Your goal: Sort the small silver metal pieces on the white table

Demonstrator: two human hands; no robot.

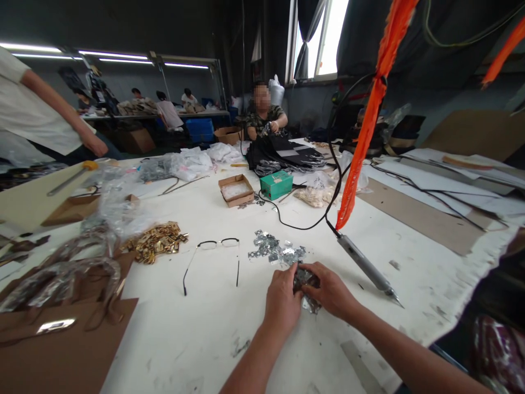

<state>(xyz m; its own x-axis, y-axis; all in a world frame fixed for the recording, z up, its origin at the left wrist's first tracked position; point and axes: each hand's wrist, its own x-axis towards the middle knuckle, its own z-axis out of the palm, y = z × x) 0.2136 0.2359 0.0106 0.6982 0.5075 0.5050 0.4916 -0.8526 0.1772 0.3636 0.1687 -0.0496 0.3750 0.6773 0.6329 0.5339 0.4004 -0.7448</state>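
Observation:
Both my hands close around a clump of small flat metal plates [305, 278] on the white table. My left hand [283, 298] presses on the clump from the left, thumb and fingers together. From the right, my right hand [330, 290] curls its fingers over the same clump. Some plates show below, between my hands. Just beyond lies a loose scatter of silvery perforated plates [276, 249]. An electric screwdriver [365, 265] with a pointed bit rests to the right, tied to a hanging orange strip [356, 169].
Eyeglasses [218, 243] and a pile of gold metal fittings [156, 243] lie left. A cardboard box [236, 190] and a green power box [276, 185] stand further back. Brown bag pieces [61, 345] cover the left front. A co-worker [266, 117] sits across, behind black pieces [283, 153].

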